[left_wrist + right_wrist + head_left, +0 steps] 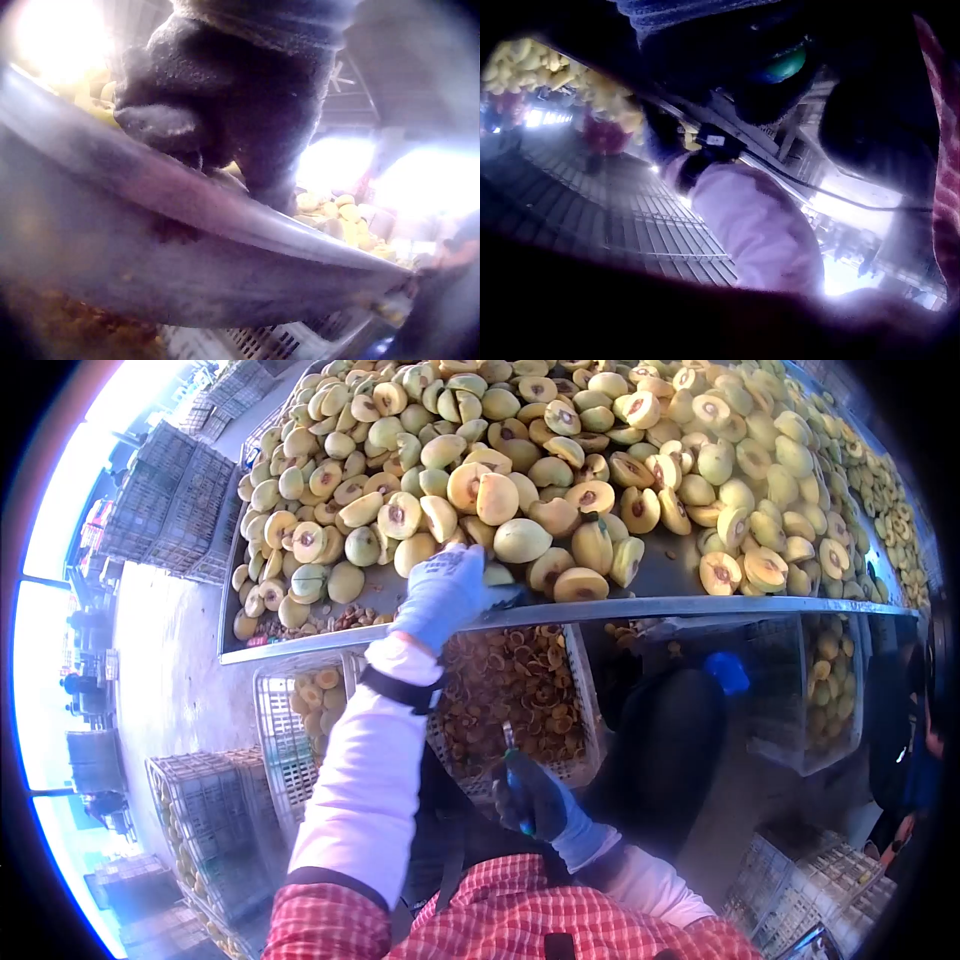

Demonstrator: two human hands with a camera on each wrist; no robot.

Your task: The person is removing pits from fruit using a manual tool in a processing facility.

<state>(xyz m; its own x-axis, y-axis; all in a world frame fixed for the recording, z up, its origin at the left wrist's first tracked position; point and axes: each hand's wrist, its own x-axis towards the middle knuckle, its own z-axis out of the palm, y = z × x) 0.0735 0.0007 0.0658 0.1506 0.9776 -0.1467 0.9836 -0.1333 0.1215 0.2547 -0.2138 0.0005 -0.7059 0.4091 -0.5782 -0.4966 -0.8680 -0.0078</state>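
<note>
Steel, dull grey and smooth, forms the long shallow bench (700,606) with a raised rim, one in all. It carries a heap of pale yellow fruit halves (560,450). They are rounded and matte-skinned, many with the cut face up and a brown pit hollow showing, and there are too many to count.

Under the rim stand three white plastic lattice crates. The middle crate (585,695) is filled with brown-orange, ring-shaped scraps. The left crate (272,715) holds a few yellow halves, and the right crate (785,690) holds more yellow fruit. Grey lattice crates (165,500) stand stacked on the concrete floor further left; their number is unclear.

Two hands show, both gloved, on arms in smooth white sleeves with red checked cloth above. The left hand (445,592) wears a pale knitted glove and reaches over the rim, lying on the nearest fruit halves at the heap's front edge. The left wrist view shows the woolly fingers (225,90) bent down just behind the rim (187,202), but I cannot tell whether its grip has closed on a fruit.

The right hand (535,800), in a blue glove, hangs below the bench over the middle crate. Its grip is tight round one small green-handled metal tool (509,740), whose thin bright tip points up.
</note>
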